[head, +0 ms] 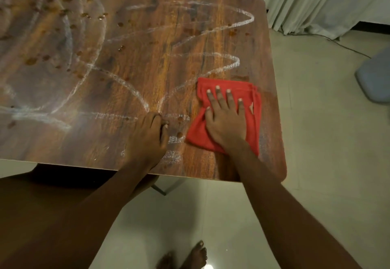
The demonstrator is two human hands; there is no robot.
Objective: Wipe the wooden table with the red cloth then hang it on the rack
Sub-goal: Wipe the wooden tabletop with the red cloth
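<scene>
Our right hand (226,121) lies flat, fingers spread wide, pressing the red cloth (195,130) onto the bench (130,74) near its right edge, centre right of the frame. Just left, our left hand (147,140) rests on the wood, blurred; we cannot tell its grip. Farther up, white smeared loops (135,91) and brown drops (31,61) mark the bench. A curtain (327,1) hangs upper right.

The cloth (252,125) lies on the table (147,68) near its right edge, with the right hand (226,119) flat on top. The left hand (147,136) rests just left of the cloth; smeared lines (135,91) and droplets (101,16) lie behind.
</scene>
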